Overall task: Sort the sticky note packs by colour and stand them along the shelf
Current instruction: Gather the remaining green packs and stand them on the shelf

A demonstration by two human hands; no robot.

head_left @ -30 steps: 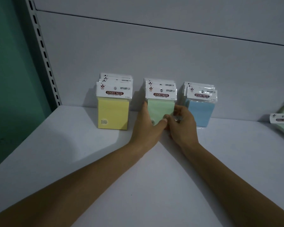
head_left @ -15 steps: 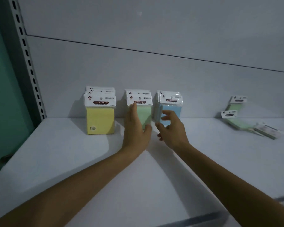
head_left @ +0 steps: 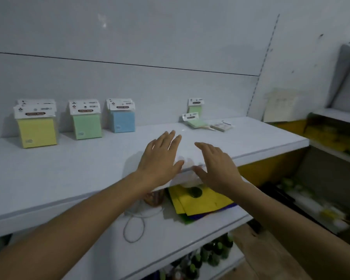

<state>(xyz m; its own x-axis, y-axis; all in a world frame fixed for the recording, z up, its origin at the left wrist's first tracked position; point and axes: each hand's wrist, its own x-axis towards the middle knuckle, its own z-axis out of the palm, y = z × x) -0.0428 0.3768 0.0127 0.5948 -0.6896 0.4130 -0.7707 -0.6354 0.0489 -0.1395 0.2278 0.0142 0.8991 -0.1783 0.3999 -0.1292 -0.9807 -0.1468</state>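
Yellow sticky note packs (head_left: 36, 128), green packs (head_left: 86, 124) and blue packs (head_left: 123, 119) stand in three groups at the back of the shelf (head_left: 69, 168). Loose green packs (head_left: 194, 123) sit well to their right. Left hand (head_left: 160, 158) and right hand (head_left: 217, 165) hover above the shelf's front edge, fingers spread wide and holding nothing.

Both bare forearms reach forward from the near edge and converge toward the middle. The left hand (head_left: 161, 158) is held palm down with its fingers straight and close together, pointing far and slightly right, thumb spread toward the other hand. The right hand (head_left: 215, 165) is just beside it, palm down, fingers relaxed and extended, holding nothing.
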